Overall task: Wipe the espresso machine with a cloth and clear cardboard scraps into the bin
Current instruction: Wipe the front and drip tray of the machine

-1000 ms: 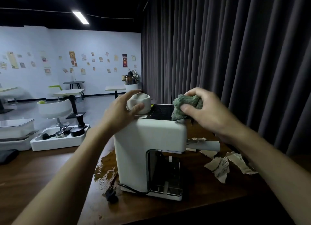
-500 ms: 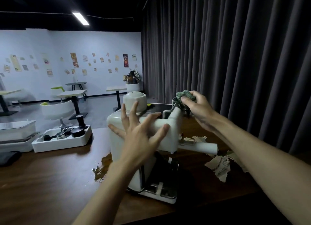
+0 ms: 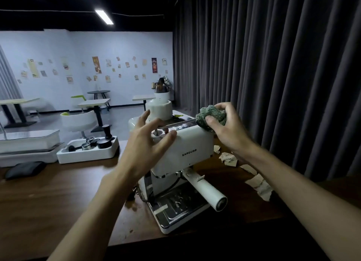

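Note:
A white espresso machine (image 3: 187,149) stands on the dark wooden table (image 3: 48,202), its front with the brand name and white portafilter handle (image 3: 207,188) turned toward me. My right hand (image 3: 228,128) grips a bunched grey-green cloth (image 3: 212,116) at the machine's top right corner. My left hand (image 3: 144,149) hovers with fingers spread against the machine's upper left front, fingertips at its top edge. Torn cardboard scraps (image 3: 257,184) lie on the table right of the machine. No bin is in view.
Brown coffee grounds (image 3: 132,204) are spilled by the machine's left base. A white tray with coffee tools (image 3: 88,149) and a white box (image 3: 29,145) sit at the table's far left, a dark pouch (image 3: 24,170) near them. A dark curtain (image 3: 273,75) hangs close behind.
The machine has been turned from its side to its front facing me. My left hand left the top cap and now spreads on the front; my right hand keeps the cloth at the top corner.

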Demonstrator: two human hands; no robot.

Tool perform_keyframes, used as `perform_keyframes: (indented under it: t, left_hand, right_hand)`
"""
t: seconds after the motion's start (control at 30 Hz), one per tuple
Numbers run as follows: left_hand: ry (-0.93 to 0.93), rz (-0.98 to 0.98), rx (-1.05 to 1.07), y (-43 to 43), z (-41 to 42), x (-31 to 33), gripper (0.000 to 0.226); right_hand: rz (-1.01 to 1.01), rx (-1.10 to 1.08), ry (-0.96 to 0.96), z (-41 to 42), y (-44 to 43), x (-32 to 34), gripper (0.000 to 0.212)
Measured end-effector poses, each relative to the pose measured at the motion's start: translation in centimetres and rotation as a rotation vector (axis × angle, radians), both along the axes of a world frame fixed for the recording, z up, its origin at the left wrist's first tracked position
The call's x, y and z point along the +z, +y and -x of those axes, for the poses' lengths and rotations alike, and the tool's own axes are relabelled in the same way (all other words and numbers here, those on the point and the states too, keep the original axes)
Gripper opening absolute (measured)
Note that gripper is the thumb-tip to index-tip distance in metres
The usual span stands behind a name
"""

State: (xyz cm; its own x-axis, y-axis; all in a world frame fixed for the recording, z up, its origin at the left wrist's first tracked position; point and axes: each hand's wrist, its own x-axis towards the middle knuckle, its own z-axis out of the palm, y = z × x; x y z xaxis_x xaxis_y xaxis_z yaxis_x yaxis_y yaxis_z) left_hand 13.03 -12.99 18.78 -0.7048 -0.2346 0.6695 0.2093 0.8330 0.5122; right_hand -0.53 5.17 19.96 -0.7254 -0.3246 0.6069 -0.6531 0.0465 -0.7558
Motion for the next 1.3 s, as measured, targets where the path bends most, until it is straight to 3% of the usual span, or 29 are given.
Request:
perform_keyframes:
  t: [0.17,0.33,0.47,0.6,0.83,1.1,1.3]
  left_hand:
    - [0.023,-0.066,-0.18,-1.9,0.1,0.5,0.007]
    - [0.001,0.067,0.151,-0.7,0.2,0.0,0.023]
    - [0.079,0.057,0.139,0.3,-0.1,-0.5,0.011]
    - [0.081,0.041,0.076,-0.9,-0.2,-0.6,0.013]
    - [-0.013,-0.073,-0.053,-3.0,-0.8,-0.3,0.019]
    - [-0.042,-0.41,-0.258,-2.9,-1.7,0.0,0.046]
    - [-0.058,-0.454,-0.284,-3.4,-1.3,-0.3,0.048]
  right_hand:
    - [-0.034,-0.079,0.19,-2.4,0.9,-1.3,0.025]
    - [-0.247,-0.256,0.592,-3.8,0.7,-3.0,0.039]
    - [-0.323,-0.234,0.572,-4.0,0.9,-3.8,0.043]
    - [-0.438,-0.18,0.624,-4.0,1.9,-4.0,0.046]
    - [-0.313,-0.163,0.769,-4.7,1.1,-3.4,0.041]
    - [-0.339,-0.021,0.919,-7.8,-4.1,-2.6,0.029]
    - [-0.381,-0.033,0.943,-7.4,-4.8,-2.3,0.025]
